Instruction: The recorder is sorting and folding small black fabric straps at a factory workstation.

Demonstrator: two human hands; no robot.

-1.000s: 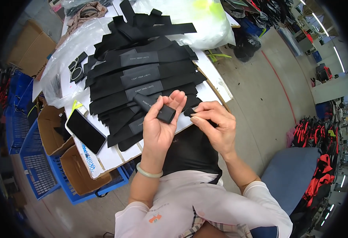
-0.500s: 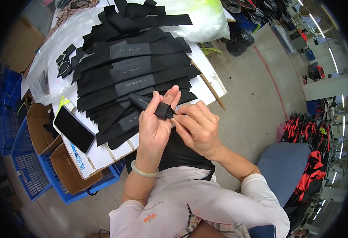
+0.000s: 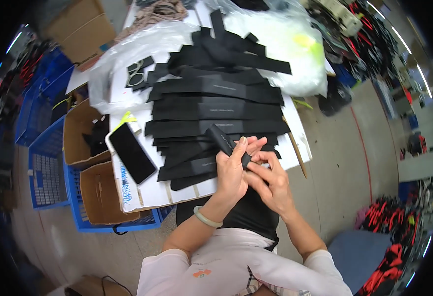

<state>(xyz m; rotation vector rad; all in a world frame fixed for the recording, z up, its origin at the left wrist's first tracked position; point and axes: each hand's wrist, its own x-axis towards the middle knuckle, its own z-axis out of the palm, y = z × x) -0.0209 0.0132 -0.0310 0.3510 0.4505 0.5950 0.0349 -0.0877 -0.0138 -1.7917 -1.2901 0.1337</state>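
A folded black fabric strip (image 3: 220, 139) with a printed patch lies across the palm side of my left hand (image 3: 232, 172), whose thumb presses down on it. That hand is closed on the strip and wears a pale bangle. My right hand (image 3: 271, 185) has its fingers bent in at the strip's near end and pinches there; the fingers partly hide that end. Just beyond both hands, many similar black strips (image 3: 221, 109) lie fanned in overlapping rows on the white table (image 3: 162, 196), with dark patches along their middles.
A phone (image 3: 132, 153) lies at the table's left, with scissors (image 3: 135, 76) farther back. Clear plastic bags (image 3: 285, 49) cover the back. Blue crates (image 3: 49, 172) and cardboard boxes (image 3: 105, 192) stand at the left edge. A wooden stick (image 3: 295, 148) juts past the right side.
The view has shifted, so table and hands sit farther right and lower. My left hand still holds the strip, while my right fingers have curled closer around its near end.
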